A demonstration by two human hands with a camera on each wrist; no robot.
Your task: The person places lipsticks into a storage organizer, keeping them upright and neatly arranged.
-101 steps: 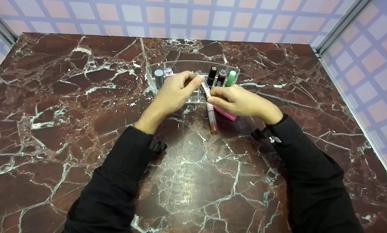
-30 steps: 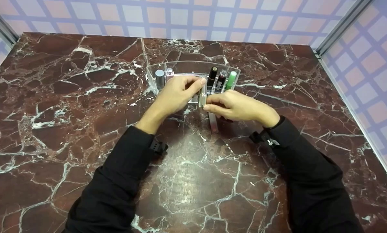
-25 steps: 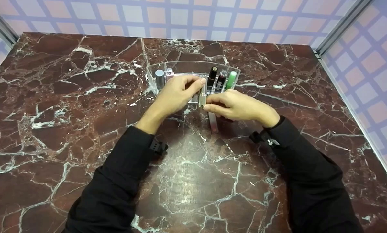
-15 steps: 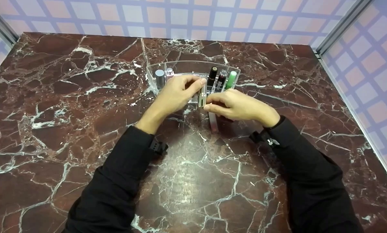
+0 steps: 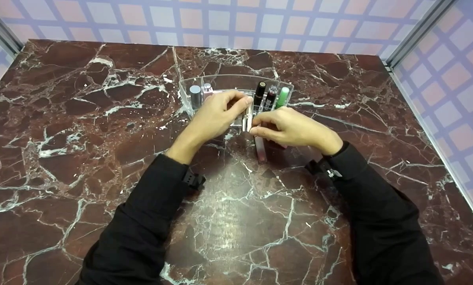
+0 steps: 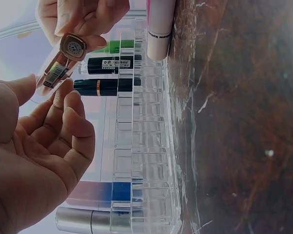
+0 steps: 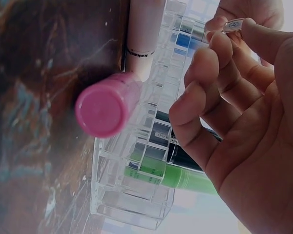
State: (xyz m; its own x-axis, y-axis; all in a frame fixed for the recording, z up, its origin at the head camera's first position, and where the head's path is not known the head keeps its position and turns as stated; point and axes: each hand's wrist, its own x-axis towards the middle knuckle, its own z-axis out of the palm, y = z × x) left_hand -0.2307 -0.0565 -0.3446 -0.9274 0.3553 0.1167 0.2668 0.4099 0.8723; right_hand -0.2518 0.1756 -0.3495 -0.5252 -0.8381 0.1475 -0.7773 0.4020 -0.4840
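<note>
Both hands hold one slim lipstick (image 5: 247, 120) with a clear cap and a gold-toned base in front of the organizer. My left hand (image 5: 218, 113) pinches its upper end between thumb and finger. At the lower end, my right hand (image 5: 286, 126) pinches it with thumb and forefinger. In the left wrist view the lipstick (image 6: 58, 66) shows a round label on its base and a barcode on its side. The right wrist view shows only a small part of the lipstick (image 7: 233, 26) between fingers. Behind the hands stands a clear acrylic organizer (image 5: 228, 75) with compartments.
The organizer holds a grey tube (image 5: 195, 97) and a pink item (image 5: 207, 88) at left. A black tube (image 5: 260, 93), a dark lipstick (image 5: 271, 98) and a green tube (image 5: 282, 98) stand at right. A lip gloss tube (image 5: 260, 151) and a pink tube (image 7: 105, 109) lie in front.
Since the earliest frame the lipstick has swung from a slant to nearly straight, and both hands have shifted slightly nearer. During the last second it has turned a little, with the right fingers shifting slightly.
</note>
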